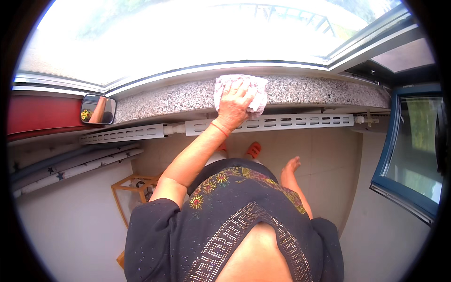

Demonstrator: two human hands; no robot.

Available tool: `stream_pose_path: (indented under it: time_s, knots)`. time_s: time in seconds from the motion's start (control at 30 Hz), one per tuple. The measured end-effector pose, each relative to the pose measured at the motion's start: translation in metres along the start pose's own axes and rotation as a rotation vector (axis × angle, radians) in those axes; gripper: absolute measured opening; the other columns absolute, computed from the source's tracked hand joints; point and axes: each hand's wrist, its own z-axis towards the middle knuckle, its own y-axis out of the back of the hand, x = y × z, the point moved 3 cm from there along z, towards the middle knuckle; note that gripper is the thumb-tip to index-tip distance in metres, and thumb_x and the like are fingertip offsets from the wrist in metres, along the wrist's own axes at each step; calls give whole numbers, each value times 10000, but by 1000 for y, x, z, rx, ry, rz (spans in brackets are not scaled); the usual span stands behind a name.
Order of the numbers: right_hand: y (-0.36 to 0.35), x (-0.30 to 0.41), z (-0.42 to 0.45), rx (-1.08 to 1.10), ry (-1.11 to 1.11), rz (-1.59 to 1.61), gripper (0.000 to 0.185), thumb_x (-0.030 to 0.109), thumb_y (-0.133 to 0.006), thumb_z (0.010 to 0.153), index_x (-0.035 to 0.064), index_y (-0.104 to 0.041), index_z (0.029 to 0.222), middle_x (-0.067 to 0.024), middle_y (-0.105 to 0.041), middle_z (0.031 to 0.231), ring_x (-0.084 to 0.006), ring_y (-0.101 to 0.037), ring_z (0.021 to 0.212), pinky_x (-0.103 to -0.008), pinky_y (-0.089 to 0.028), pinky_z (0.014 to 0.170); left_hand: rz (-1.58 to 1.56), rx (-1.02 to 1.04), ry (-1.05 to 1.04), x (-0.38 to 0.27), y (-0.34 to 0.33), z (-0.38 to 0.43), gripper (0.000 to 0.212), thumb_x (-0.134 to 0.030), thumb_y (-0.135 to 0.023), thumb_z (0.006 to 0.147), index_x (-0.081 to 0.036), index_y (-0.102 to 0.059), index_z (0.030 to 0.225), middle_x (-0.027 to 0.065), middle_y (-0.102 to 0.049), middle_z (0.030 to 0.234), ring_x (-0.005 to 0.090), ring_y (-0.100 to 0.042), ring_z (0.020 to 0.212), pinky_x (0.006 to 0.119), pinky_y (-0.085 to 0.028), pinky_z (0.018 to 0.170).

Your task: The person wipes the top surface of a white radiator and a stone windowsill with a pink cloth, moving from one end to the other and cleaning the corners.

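My left hand (233, 100) presses a folded pale pink-and-white cloth (260, 88) onto a speckled granite windowsill (303, 90). Its fingers lie spread over the cloth, and part of the fabric hangs past the sill's front edge. A thin red cord circles that wrist. My right hand (291, 164) hangs low at my side, above the tiled floor, with nothing visible in it and the fingers loosely extended.
Below the sill runs a white slotted radiator (282, 122). A small mirror (98, 109) is at the sill's left end, beside a red panel (47, 112). To the right, a blue-framed window sash (385, 141) juts inward. A wooden-framed stand (128, 188) and star-patterned fabric (81, 167) are at left.
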Motion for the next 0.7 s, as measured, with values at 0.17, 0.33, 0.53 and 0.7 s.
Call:
stream_pose_path:
  time_s: [0.17,0.33,0.53,0.7]
  knots:
    - [99,-99,119,-170,-215,17,689,496,-415,943,78,-208,1450,-141,-230,1506,-387,-334,1320,-598,-363,990,-27,47,-70,-48,-49,41,586,-328,-736,618,-102,-605,1142,187,-540,1259,354,-476,1224,563,-304,1040]
    - [118,-106,124,-146,-264,16,648,462,-428,949,89,-232,1441,-143,-282,1484,-373,-364,1301,-580,-356,999,89,432,-112,-70,-54,59,892,-450,-733,592,-65,-451,1345,270,-330,1431,411,-278,1365,619,-156,1088]
    - [54,-51,114,11,-101,8,625,417,-455,951,81,-243,1434,-133,-308,1469,-350,-390,1283,-539,-385,982,-30,330,-35,-69,-50,54,946,-518,-763,590,-106,-414,1365,225,-340,1426,365,-292,1354,603,-173,1077]
    - [-18,0,87,197,134,-119,602,327,-510,942,67,-263,1425,-128,-423,1353,-301,-496,1136,-467,-458,874,37,91,-136,-63,-50,46,653,-318,-756,619,-191,-557,1228,131,-505,1300,299,-452,1241,589,-302,1005]
